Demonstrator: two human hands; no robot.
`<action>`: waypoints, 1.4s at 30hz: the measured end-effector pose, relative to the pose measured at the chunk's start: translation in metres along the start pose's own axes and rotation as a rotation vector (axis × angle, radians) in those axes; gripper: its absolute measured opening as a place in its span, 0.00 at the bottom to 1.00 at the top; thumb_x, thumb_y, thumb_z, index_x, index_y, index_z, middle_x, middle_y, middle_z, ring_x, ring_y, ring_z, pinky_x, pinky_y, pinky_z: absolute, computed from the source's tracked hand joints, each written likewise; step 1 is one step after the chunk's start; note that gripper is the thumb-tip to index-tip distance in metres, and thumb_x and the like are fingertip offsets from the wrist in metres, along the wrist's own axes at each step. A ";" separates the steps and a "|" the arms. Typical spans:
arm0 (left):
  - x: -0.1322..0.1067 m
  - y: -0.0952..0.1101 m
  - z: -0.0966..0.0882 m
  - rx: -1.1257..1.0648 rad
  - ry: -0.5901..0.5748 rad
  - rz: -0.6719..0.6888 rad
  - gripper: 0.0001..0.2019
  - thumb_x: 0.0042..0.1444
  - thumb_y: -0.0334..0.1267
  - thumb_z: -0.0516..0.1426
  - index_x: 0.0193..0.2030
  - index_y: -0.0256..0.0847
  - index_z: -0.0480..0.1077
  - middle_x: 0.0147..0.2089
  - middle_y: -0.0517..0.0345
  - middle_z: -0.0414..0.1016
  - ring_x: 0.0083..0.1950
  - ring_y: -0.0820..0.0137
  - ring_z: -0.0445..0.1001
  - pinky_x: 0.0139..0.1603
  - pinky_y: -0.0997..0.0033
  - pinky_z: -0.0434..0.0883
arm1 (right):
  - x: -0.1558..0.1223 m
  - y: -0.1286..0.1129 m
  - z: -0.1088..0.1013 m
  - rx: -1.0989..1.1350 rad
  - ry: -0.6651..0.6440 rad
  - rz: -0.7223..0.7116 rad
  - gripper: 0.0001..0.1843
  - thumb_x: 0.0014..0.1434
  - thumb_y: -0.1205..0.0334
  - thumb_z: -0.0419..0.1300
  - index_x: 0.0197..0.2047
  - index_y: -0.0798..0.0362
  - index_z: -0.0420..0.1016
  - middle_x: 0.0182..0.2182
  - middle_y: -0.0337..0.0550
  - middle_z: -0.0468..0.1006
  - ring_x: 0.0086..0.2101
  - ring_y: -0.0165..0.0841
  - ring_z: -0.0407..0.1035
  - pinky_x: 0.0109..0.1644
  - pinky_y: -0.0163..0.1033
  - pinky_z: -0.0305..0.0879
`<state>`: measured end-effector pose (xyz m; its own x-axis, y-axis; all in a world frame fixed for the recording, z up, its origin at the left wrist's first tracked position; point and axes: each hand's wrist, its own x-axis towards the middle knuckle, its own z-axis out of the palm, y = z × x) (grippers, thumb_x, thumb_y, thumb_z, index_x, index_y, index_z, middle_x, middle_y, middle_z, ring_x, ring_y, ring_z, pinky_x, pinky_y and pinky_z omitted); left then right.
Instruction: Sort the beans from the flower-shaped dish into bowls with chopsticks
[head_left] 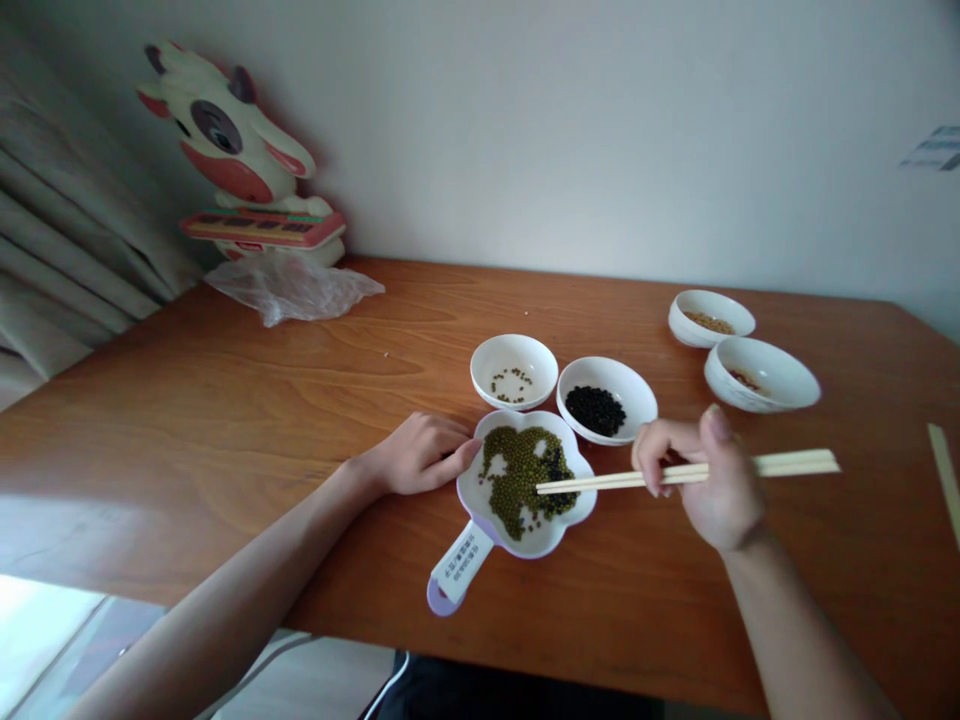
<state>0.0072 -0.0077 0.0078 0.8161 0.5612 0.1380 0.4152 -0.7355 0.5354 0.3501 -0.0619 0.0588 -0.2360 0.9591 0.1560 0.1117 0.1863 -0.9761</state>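
Observation:
My right hand (712, 478) is closed round a pair of pale wooden chopsticks (787, 464), whose tips reach over a white flower-shaped dish (480, 490) with a lilac handle. The dish holds a heap of green mung beans (517, 470) mixed with a few black ones. My left hand (420, 452) rests on the table with curled fingers against the dish's left rim. Just behind stand a white bowl (514, 355) with a few green beans and a white bowl (634, 390) with black beans.
Two more white bowls (712, 305) (780, 370) with brownish grains stand at the back right of the wooden table (225, 400). A crumpled clear plastic bag (292, 285) and a cartoon cow toy (240, 160) sit at the back left by the wall. A wooden stick (945, 490) lies at the right edge.

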 end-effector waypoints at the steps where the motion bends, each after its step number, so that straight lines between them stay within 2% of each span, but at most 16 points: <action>1: 0.000 0.000 0.000 -0.002 0.001 0.002 0.22 0.75 0.41 0.44 0.27 0.40 0.59 0.29 0.56 0.70 0.29 0.73 0.66 0.33 0.70 0.61 | -0.001 0.003 0.001 -0.020 -0.029 0.017 0.43 0.70 0.32 0.36 0.19 0.50 0.72 0.17 0.42 0.67 0.22 0.33 0.62 0.27 0.42 0.55; 14: 0.000 0.001 -0.001 0.031 0.027 0.012 0.23 0.75 0.40 0.45 0.26 0.39 0.62 0.29 0.55 0.72 0.29 0.72 0.68 0.33 0.70 0.62 | -0.001 0.008 0.001 -0.092 -0.150 -0.008 0.45 0.68 0.30 0.29 0.22 0.50 0.72 0.20 0.42 0.68 0.23 0.33 0.62 0.28 0.41 0.58; 26: -0.002 -0.002 0.001 0.025 0.018 0.002 0.23 0.76 0.42 0.44 0.27 0.39 0.62 0.30 0.55 0.71 0.30 0.73 0.69 0.34 0.72 0.64 | -0.001 0.010 0.004 -0.095 -0.151 0.016 0.45 0.69 0.30 0.30 0.23 0.50 0.72 0.20 0.42 0.69 0.23 0.33 0.62 0.28 0.40 0.58; 34: -0.001 0.000 -0.001 0.020 0.022 0.006 0.23 0.76 0.41 0.44 0.26 0.39 0.61 0.29 0.55 0.72 0.30 0.73 0.69 0.34 0.71 0.63 | 0.000 0.010 0.006 -0.082 -0.093 0.009 0.45 0.69 0.30 0.31 0.21 0.50 0.72 0.18 0.42 0.68 0.21 0.32 0.61 0.26 0.40 0.55; 42: 0.000 0.002 -0.001 0.020 0.041 0.024 0.24 0.75 0.40 0.45 0.26 0.39 0.64 0.29 0.55 0.73 0.29 0.73 0.70 0.33 0.71 0.63 | 0.000 0.010 0.006 -0.077 -0.129 -0.005 0.45 0.69 0.30 0.29 0.22 0.50 0.71 0.18 0.41 0.67 0.22 0.33 0.62 0.28 0.42 0.57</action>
<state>0.0075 -0.0084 0.0101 0.8092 0.5577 0.1845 0.4040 -0.7564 0.5144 0.3456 -0.0616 0.0477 -0.3585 0.9237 0.1351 0.1826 0.2113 -0.9602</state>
